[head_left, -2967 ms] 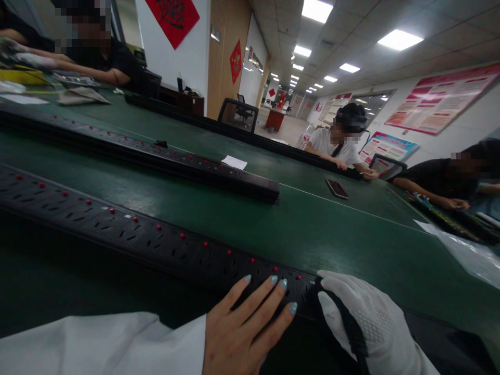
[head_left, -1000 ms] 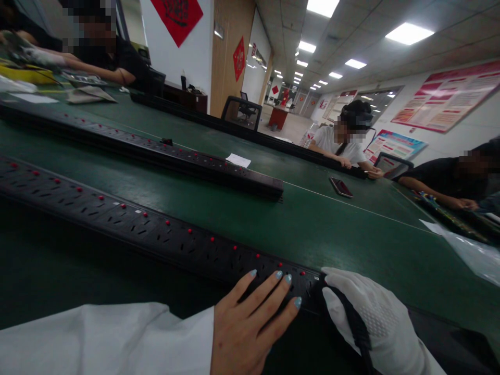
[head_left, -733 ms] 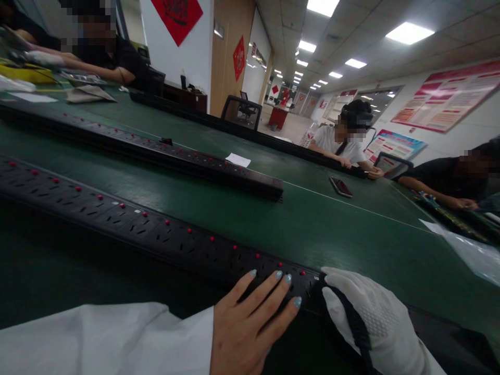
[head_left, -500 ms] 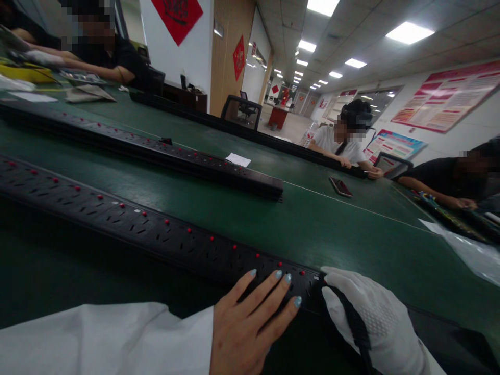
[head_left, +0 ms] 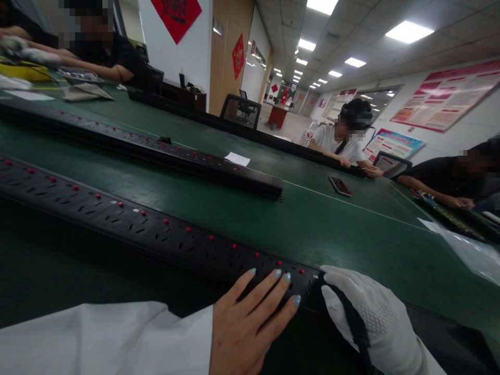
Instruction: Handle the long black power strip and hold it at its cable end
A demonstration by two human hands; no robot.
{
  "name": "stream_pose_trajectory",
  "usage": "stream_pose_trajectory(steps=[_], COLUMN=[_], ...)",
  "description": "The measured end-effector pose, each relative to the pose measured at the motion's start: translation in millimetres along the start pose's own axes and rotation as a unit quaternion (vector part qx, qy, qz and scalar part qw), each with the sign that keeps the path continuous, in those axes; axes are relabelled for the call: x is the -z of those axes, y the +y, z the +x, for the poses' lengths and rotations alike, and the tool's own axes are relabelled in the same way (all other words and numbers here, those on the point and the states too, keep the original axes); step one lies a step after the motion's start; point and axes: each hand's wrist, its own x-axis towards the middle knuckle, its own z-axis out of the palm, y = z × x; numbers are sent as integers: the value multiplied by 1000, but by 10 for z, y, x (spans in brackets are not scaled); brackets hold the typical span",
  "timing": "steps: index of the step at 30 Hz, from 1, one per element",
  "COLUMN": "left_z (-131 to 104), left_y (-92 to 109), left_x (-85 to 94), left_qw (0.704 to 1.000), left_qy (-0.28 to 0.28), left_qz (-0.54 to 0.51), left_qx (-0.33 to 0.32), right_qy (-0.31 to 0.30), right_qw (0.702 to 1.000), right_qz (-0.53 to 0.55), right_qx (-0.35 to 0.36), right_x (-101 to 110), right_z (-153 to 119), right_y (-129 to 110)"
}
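Observation:
A long black power strip (head_left: 172,234) with slotted sockets and a row of red buttons runs from the left edge toward my hands. My bare left hand (head_left: 250,323) lies flat over its near end, fingers spread on the sockets. In a white dotted glove, my right hand (head_left: 375,317) is closed around a thick black power cord (head_left: 353,317) at the strip's right end. The fingertips reach the strip's end cap. Part of the cord is hidden by the glove.
Across the green table (head_left: 219,203) lies a second black strip (head_left: 175,156), with a paper slip (head_left: 237,159) beside it. A phone (head_left: 339,186) and a clear plastic bag (head_left: 464,250) lie to the right. Other people sit around the far side.
My two hands and the near strip keep their places; the view shifts very slightly. At the far left, a co-worker's gloved hands have moved.

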Motion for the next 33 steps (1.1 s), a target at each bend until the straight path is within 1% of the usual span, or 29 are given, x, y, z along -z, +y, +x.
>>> stream_pose_trajectory(steps=[6,11,15,19,21,24,25,26,28,30,33], left_z=[-5,-3,8,12,11,10,10,9,5,-2,-15], left_y=[-5,17,25,18,13,10,11,11,10,2,-17], left_x=[32,70,103,131,142,155,157,159,158,155,154], left_qw=[1000,998,999,998,997,997,997,997,997,997,997], left_qy=[-27,-54,-52,-65,-73,-79,-79,-78,-75,-76,-82], left_qz=[-2,-6,9,20,15,2,-2,-5,-8,-11,-10], left_qx=[-9,7,7,8,6,2,2,3,6,1,-12], right_qy=[12,-16,-27,-26,-20,19,32,26,33,23,-3], right_qw=[1000,1000,998,997,997,996,995,995,996,999,1000], right_qz=[2,5,-43,-73,-75,-84,-95,-94,-78,-44,-14], right_qx=[-2,-16,-22,-12,-4,15,0,-15,-25,-15,-8], right_x=[-26,33,87,107,171,360,429,488,547,516,377], right_z=[-21,31,77,89,98,129,145,163,202,238,284], right_y=[9,-21,-51,-55,-38,8,24,35,39,15,-57])
